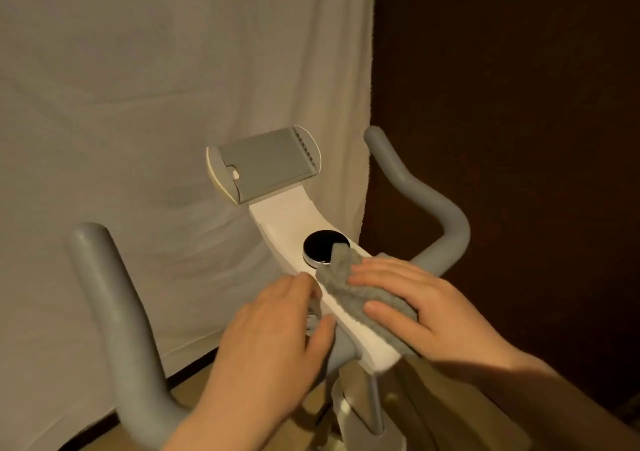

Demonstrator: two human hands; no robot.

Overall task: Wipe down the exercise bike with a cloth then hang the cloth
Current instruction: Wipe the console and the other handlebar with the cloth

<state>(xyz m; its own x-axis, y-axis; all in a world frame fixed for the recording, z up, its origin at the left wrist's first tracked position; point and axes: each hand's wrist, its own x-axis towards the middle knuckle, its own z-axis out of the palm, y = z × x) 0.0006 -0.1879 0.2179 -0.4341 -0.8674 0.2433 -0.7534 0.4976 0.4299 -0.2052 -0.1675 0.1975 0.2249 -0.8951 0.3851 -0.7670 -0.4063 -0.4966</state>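
Head view shows us leaning over the exercise bike (294, 222), both hands working its white centre bar. Our right hand (412, 308) lies flat on the grey cloth (349, 288), fingers straight and spread, thumb along its near edge, so the pressure goes down through the fabric onto the plastic. The cloth sits bunched on the bar just behind the round black knob (325, 248), one corner lapping onto it, which we judge means the knob is next in the wiping. Our left hand (277, 329) curls over the bar's left edge, apparently steadying the frame; whether its fingers close fully underneath we cannot tell. The grey handlebars (114, 298) and phone holder (266, 161) stand untouched.
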